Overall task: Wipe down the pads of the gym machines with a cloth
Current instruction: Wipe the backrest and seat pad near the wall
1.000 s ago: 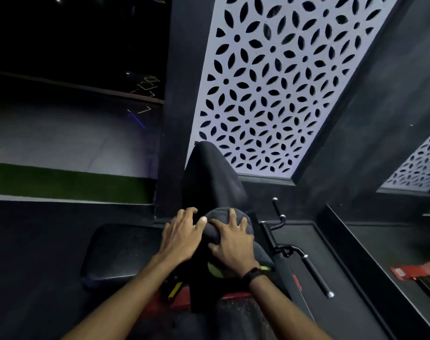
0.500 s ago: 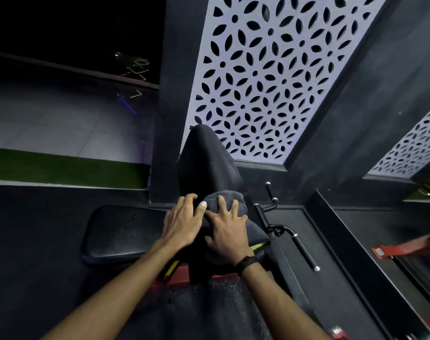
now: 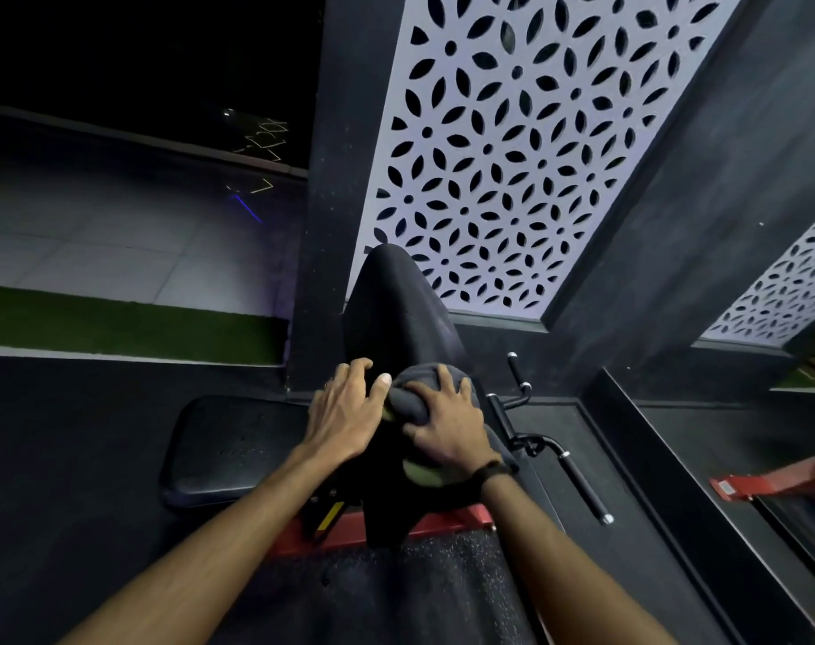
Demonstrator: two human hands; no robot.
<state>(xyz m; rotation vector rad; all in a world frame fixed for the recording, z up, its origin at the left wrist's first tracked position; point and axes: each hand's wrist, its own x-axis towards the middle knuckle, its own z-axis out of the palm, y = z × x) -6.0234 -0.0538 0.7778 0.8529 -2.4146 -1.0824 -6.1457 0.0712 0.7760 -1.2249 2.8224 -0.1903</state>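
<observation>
A tall black back pad [image 3: 391,309] rises in the middle, with a flat black seat pad [image 3: 229,449] to its lower left. A dark grey cloth [image 3: 415,381] with a yellow-green underside lies bunched on the lower part of the back pad. My right hand [image 3: 447,432] grips the bunched cloth with curled fingers and wears a black wristband. My left hand [image 3: 345,412] rests spread on the pad just left of the cloth, its thumb touching the fabric.
A black handle bar [image 3: 578,481] with chrome ends sticks out right of the pad. The machine's red frame [image 3: 443,521] runs under the pads. Another red frame piece [image 3: 778,481] lies far right. A white cut-out wall panel [image 3: 512,155] stands close behind.
The cloth has gathered from a flatter spread into a bunch under my right hand, whose fingers have curled round it. Both hands stay on the same part of the back pad.
</observation>
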